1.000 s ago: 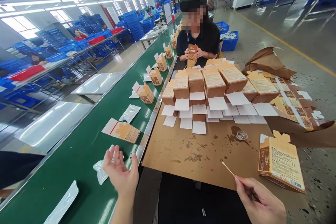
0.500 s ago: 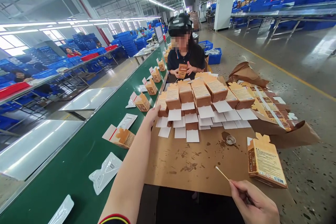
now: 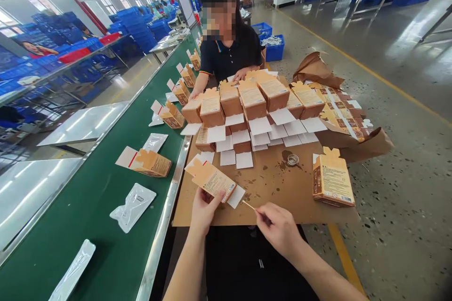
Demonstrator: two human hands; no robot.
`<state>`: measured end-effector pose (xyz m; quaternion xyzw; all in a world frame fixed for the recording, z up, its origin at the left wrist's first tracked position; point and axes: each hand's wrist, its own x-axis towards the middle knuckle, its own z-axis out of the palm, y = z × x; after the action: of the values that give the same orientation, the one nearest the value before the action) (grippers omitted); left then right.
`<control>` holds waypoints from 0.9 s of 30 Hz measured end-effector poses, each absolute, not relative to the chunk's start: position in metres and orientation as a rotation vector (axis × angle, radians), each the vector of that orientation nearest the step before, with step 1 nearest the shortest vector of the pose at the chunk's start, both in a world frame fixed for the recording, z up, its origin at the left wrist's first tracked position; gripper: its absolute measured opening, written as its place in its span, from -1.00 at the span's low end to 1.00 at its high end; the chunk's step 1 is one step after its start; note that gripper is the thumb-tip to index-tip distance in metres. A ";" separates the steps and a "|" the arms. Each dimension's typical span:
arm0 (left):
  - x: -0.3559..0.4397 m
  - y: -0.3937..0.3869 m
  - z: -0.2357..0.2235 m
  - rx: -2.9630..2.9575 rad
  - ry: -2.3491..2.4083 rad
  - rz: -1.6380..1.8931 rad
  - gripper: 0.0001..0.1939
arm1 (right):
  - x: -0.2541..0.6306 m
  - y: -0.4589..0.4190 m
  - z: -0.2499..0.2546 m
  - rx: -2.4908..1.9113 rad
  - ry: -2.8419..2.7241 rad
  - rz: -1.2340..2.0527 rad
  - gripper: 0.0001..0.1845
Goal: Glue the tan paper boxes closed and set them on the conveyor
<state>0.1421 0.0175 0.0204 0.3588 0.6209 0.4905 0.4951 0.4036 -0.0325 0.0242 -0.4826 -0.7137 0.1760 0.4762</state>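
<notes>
My left hand (image 3: 205, 208) is closed around the lower side of a brown and cream carton (image 3: 215, 181), held tilted over the cardboard sheet (image 3: 197, 211). The carton's white end flap (image 3: 236, 196) sticks out toward the right. Pinched in my right hand (image 3: 277, 225) is a cotton swab (image 3: 249, 205), its tip close to that flap; whether they touch I cannot tell. Beyond my hands lies a stack of similar cartons (image 3: 252, 103) with white flaps hanging toward me. A small clear dish (image 3: 292, 160) sits among wet spots on the sheet.
A green conveyor belt (image 3: 102, 216) on the left carries open cartons and silver pouches (image 3: 133, 207). One carton (image 3: 332, 178) stands at the sheet's right. Brown wrapping paper (image 3: 367, 146) lies behind it. Across the stack a co-worker (image 3: 229, 51) reaches to the cartons.
My left hand has come back from the stack with a carton. My right hand has brought the swab left to its flap. The co-worker's hands have moved down to the stack.
</notes>
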 end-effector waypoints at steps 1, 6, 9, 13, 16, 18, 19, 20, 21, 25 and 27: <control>0.143 0.020 0.020 0.892 1.511 1.166 -0.18 | 0.395 -0.028 0.020 -1.174 -1.771 0.437 -0.65; 0.146 0.022 0.017 0.955 1.525 1.183 -0.23 | 0.376 -0.012 0.004 -1.178 -1.841 0.453 -0.60; 0.152 0.018 0.009 0.970 1.551 1.258 -0.23 | 0.383 -0.007 0.004 -1.195 -1.823 0.448 -0.60; 0.163 0.008 0.002 1.101 1.614 1.302 -0.18 | 0.404 -0.018 0.009 -1.218 -1.749 0.446 -0.63; 0.171 -0.003 0.004 1.275 1.703 1.252 -0.24 | 0.419 -0.035 0.016 -1.240 -1.687 0.442 -0.64; 0.176 -0.009 0.006 1.348 1.741 1.209 -0.29 | 0.427 -0.045 0.019 -1.246 -1.636 0.448 -0.65; 0.179 -0.010 0.007 1.368 1.752 1.199 -0.30 | 0.429 -0.049 0.021 -1.247 -1.611 0.454 -0.66; 0.181 -0.011 0.008 1.382 1.755 1.192 -0.31 | 0.430 -0.051 0.022 -1.247 -1.588 0.460 -0.66; 0.182 -0.011 0.008 1.393 1.751 1.185 -0.32 | 0.431 -0.053 0.023 -1.248 -1.570 0.466 -0.66; 0.165 -0.004 0.008 1.370 1.788 1.245 -0.31 | 0.432 -0.052 0.026 -1.250 -1.532 0.485 -0.67; 0.133 -0.001 0.012 1.283 1.898 1.355 -0.27 | 0.434 -0.051 0.027 -1.241 -1.507 0.499 -0.69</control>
<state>0.1327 -0.0012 0.0120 0.4681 0.6926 0.4945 0.2380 0.4343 -0.0515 0.0266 -0.5208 -0.6323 0.2093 0.5340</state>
